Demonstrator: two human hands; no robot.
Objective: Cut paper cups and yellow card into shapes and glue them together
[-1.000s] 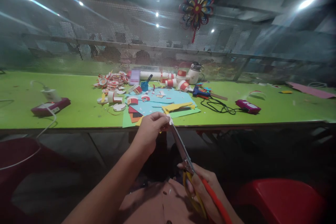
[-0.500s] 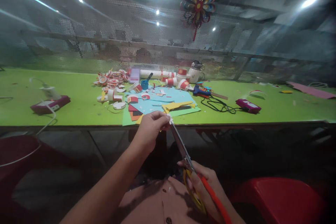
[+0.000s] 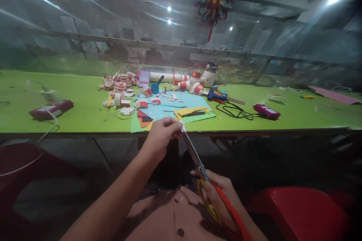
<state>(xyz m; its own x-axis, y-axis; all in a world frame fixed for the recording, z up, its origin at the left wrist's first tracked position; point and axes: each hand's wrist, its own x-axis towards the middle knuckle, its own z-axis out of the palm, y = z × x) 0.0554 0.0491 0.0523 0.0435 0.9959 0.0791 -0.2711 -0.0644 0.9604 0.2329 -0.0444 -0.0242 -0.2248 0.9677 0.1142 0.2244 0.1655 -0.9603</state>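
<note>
My left hand (image 3: 164, 135) pinches a small white piece of paper (image 3: 183, 126) at the table's front edge. In my right hand (image 3: 222, 196) is a pair of scissors (image 3: 194, 154) with one orange-red and one yellow handle. Their blades point up and away from me, and the tips meet the white piece beside my left fingertips. Just beyond lie blue paper sheets (image 3: 158, 112) and a folded yellow paper strip (image 3: 192, 112). Cut red-and-white paper cup pieces (image 3: 141, 104) rest on and beside the blue sheets.
On the green table (image 3: 93, 116) stand a pile of cup discs (image 3: 121, 82), a flask (image 3: 209, 75) and a blue glue gun (image 3: 216, 95) with a black cord. Purple power strips (image 3: 266, 112) sit left and right. A red stool (image 3: 305, 211) is at my right.
The view has tilted slightly, so the table sits a little higher. My hands, the scissors and the white piece keep nearly the same position relative to each other.
</note>
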